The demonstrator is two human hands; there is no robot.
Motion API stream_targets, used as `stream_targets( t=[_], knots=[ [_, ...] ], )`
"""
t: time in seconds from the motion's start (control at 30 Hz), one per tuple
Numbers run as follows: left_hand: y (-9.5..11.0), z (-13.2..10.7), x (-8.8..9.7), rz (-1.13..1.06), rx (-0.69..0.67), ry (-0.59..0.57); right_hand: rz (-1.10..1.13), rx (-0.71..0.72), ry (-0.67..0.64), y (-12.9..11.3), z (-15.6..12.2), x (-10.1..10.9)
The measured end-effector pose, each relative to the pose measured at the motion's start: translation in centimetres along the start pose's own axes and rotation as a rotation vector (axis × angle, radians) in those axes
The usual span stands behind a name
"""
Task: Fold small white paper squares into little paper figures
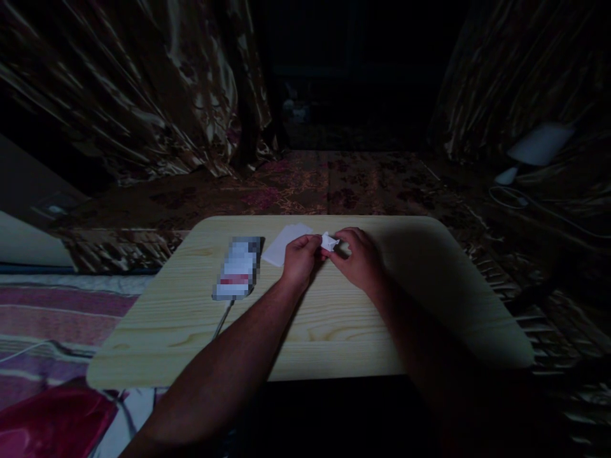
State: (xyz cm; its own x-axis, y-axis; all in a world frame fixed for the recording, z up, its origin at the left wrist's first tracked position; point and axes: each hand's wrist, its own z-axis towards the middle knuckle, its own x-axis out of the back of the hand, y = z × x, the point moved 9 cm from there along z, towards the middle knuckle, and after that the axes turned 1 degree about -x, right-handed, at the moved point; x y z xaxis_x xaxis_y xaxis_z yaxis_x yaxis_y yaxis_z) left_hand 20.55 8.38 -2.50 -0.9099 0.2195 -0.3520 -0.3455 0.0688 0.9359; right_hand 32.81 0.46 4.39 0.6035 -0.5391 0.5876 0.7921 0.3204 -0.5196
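A small piece of folded white paper (329, 242) with pointed corners is held just above the wooden table. My left hand (300, 256) pinches its left side between thumb and fingers. On the other side, my right hand (359, 256) curves around the paper, thumb at its lower edge and index finger near its upper right corner. Behind my left hand, flat white sheets (285, 243) lie on the tabletop. To the left of them rests a phone (237, 267) with its screen lit and blurred.
The pale wooden table (329, 331) has rounded corners. A white cable (222, 320) runs from the phone to the near edge. A white lamp (541, 145) stands at the right among dark patterned curtains (191, 83). Striped bedding (62, 312) lies at the left.
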Motion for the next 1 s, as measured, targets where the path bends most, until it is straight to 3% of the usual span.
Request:
stream_targets(
  t=[0.77, 1.0],
  knots=[
    [-0.1, -0.3, -0.3, -0.049, 0.048, 0.009, -0.142, -0.006, -0.001, 0.3, -0.1, -0.1],
    [0.9, -0.5, -0.2, 0.052, -0.032, 0.069, -0.329, -0.219, 0.12, 4.3, 0.8, 2.5]
  ],
)
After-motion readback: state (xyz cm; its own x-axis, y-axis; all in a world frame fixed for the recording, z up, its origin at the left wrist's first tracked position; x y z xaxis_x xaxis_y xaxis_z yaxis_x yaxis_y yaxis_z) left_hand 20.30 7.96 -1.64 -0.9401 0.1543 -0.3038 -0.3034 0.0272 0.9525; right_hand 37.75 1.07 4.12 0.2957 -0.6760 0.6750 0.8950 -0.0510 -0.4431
